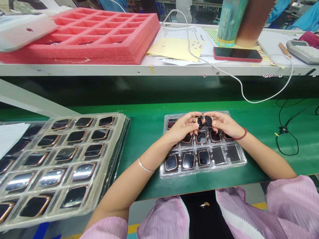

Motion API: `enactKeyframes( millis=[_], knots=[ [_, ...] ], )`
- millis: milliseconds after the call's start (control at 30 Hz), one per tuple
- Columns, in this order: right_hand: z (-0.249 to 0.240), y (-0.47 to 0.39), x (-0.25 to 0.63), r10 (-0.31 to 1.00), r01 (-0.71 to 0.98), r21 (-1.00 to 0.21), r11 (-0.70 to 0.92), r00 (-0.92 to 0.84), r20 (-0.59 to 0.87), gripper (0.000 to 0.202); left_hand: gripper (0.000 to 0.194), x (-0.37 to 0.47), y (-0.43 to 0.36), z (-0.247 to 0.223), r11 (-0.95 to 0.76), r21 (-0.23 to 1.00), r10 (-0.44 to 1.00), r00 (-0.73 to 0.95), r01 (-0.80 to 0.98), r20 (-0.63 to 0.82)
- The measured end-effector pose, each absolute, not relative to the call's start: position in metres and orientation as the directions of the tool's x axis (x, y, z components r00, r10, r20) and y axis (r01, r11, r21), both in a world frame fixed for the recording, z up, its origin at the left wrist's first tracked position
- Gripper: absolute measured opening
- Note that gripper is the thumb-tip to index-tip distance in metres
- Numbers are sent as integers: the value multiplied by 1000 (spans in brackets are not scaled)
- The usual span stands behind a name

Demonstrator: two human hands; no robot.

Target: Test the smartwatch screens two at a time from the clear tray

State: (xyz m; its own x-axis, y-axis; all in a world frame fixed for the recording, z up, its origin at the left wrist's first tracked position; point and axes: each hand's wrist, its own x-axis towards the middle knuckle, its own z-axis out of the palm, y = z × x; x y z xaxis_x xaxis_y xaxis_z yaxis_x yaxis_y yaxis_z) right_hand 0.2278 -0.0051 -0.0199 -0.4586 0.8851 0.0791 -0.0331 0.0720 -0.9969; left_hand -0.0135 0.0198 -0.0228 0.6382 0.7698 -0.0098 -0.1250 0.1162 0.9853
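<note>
Over the back of a clear plastic tray (203,170), my left hand (185,126) pinches a small dark watch-like piece (199,122) with a gold edge. Close beside it, my right hand (221,123) grips a similar dark piece (208,121). The two pieces are held side by side, and their far sides are hidden by fingers. Several dark square pieces with gold rims, such as one at the front (188,161), lie in the tray's pockets. Two front pockets at the right show only flat dark squares (218,155).
Stacked trays of gold-rimmed pieces (109,159) stand at the left on the green table (144,176). A shelf edge (174,70) runs behind, bearing pink foam (124,54), papers, a phone (238,54) and a bottle. A white cable (241,88) hangs down; black cables lie right.
</note>
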Motion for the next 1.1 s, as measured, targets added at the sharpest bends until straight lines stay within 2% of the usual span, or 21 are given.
enactKeyframes(
  millis=[333,567,667,867,1100],
  knots=[
    [-21,-6,228,899,-70,-997,31,-435,59,51,73,-12,20,-23,164,976,792,609,-141,-45],
    [-21,-4,225,933,-119,-991,-68,-361,-20,47,53,-10,16,-20,162,977,843,535,-141,-63],
    [-20,-5,223,928,-106,-994,-30,-372,12,47,53,-8,15,-19,136,983,852,522,-128,-50],
    [-16,-9,222,900,-71,-997,12,-435,42,36,49,-7,14,-17,89,995,856,515,-51,-50],
    [-17,-2,223,901,-111,-992,-63,-434,-8,45,49,-5,15,-17,70,997,849,527,-44,-37]
  ],
)
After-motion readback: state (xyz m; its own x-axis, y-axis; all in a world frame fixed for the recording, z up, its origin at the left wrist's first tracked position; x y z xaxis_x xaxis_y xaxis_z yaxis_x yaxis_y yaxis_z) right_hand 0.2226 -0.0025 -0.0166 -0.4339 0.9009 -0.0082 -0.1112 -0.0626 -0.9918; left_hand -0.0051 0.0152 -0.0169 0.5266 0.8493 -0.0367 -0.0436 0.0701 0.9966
